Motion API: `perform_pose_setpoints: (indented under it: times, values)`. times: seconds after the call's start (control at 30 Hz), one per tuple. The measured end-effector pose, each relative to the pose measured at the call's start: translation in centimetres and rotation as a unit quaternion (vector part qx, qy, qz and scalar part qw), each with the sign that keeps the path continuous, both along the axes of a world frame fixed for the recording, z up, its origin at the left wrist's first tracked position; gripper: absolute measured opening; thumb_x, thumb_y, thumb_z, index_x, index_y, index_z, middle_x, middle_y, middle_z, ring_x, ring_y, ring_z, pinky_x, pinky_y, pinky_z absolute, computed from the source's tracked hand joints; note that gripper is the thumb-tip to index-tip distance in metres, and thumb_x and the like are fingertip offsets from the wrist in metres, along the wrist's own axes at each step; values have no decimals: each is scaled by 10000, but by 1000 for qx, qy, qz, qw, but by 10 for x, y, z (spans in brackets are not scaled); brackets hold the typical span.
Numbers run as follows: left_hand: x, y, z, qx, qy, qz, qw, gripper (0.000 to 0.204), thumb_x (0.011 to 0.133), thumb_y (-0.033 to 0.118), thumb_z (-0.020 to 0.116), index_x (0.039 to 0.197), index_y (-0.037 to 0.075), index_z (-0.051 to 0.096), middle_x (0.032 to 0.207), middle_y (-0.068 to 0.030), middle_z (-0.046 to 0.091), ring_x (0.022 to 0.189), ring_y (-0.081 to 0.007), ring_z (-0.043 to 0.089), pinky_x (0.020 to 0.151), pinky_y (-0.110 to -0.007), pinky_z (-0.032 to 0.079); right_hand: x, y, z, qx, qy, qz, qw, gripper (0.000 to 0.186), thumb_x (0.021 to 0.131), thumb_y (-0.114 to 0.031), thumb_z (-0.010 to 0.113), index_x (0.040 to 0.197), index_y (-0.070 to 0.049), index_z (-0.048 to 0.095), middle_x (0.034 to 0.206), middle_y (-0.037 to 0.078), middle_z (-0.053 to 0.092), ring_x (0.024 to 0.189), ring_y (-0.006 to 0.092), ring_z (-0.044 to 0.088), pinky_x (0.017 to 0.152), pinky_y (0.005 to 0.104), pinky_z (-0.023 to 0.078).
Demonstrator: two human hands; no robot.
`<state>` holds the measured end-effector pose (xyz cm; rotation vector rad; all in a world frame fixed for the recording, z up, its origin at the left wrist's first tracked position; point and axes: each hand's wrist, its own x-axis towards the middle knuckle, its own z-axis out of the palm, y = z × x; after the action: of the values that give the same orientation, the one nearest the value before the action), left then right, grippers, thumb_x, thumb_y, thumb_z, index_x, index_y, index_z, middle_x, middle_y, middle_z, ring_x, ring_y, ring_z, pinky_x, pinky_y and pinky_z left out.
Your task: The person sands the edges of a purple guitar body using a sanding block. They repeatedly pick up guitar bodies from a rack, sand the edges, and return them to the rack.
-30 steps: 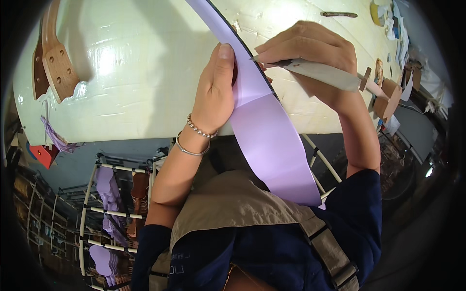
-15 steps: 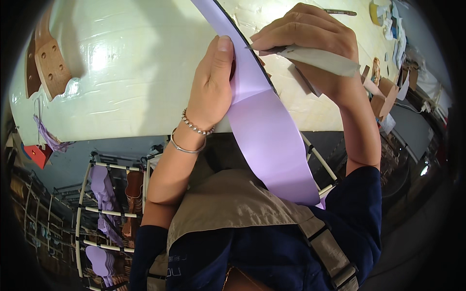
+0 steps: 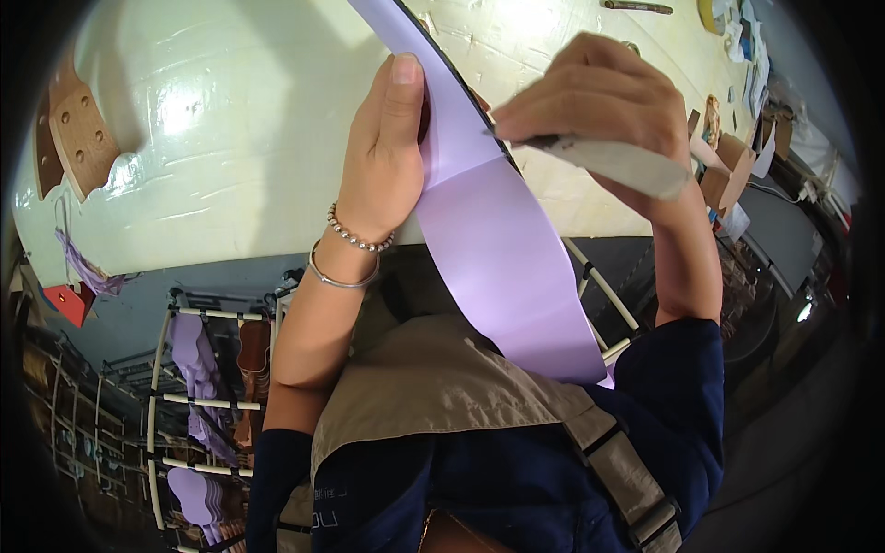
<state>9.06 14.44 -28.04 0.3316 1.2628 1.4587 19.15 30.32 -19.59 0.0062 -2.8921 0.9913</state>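
Observation:
A lilac ukulele body [image 3: 498,241] stands on edge, its curved side facing up, running from the table's far side back to my apron. A thin black strip follows its right edge. My left hand [image 3: 387,138] grips the body from the left, thumb laid along it. In my right hand [image 3: 599,101] is a slim knife [image 3: 627,164] with a pale, wrapped-looking handle. Its dark tip is at the black-edged rim, close to a seam line across the side. Whether the tip cuts or only touches cannot be made out.
Brown wooden headstocks [image 3: 81,138] with holes lie at the table's left, near a bundle of purple strands [image 3: 88,263]. A dark thin tool [image 3: 638,6] rests at the far right. Wood blocks [image 3: 728,173] crowd the right edge. Below left, a rack [image 3: 207,398] holds lilac and brown instruments.
My right hand and the knife have come nearer to me along the rim, toward the seam. My left hand and the ukulele body appear slightly farther left in the view.

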Motion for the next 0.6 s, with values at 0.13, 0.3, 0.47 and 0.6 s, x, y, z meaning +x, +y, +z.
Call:
perform_pose_setpoints:
  times: [0.13, 0.3, 0.47, 0.6]
  values:
    - [3, 1, 0, 12, -26, 4, 1000, 600, 985, 430, 235, 1382, -16, 290, 907, -116, 603, 802, -164, 580, 753, -272, 471, 7, -3, 6, -12, -22, -1, 1000, 140, 663, -172, 667, 759, -71, 679, 734, 21, 681, 678, 149, 583, 560, 247, 451]
    - [1, -1, -5, -1, 0, 1, 1000, 640, 977, 453, 244, 1396, -32, 237, 898, -125, 602, 792, -172, 587, 746, -277, 475, 4, -3, 0, -9, 2, -33, 999, 139, 649, -156, 671, 760, -75, 686, 737, 14, 676, 666, 156, 568, 559, 254, 457]
    - [2, 1, 2, 12, -33, 8, 999, 645, 978, 444, 249, 1396, -46, 215, 889, -133, 594, 795, -207, 617, 744, -303, 494, 20, -8, 2, -60, -23, -70, 995, 162, 567, -76, 691, 729, -68, 686, 729, 0, 657, 665, 178, 564, 580, 283, 474]
    - [2, 3, 10, 23, -67, 4, 998, 646, 983, 431, 215, 1398, -62, 174, 881, -153, 584, 800, -238, 629, 756, -337, 514, 12, -5, -1, -190, -59, -150, 969, 39, 739, -30, 700, 778, -35, 697, 774, 34, 682, 709, 144, 607, 635, 270, 487]
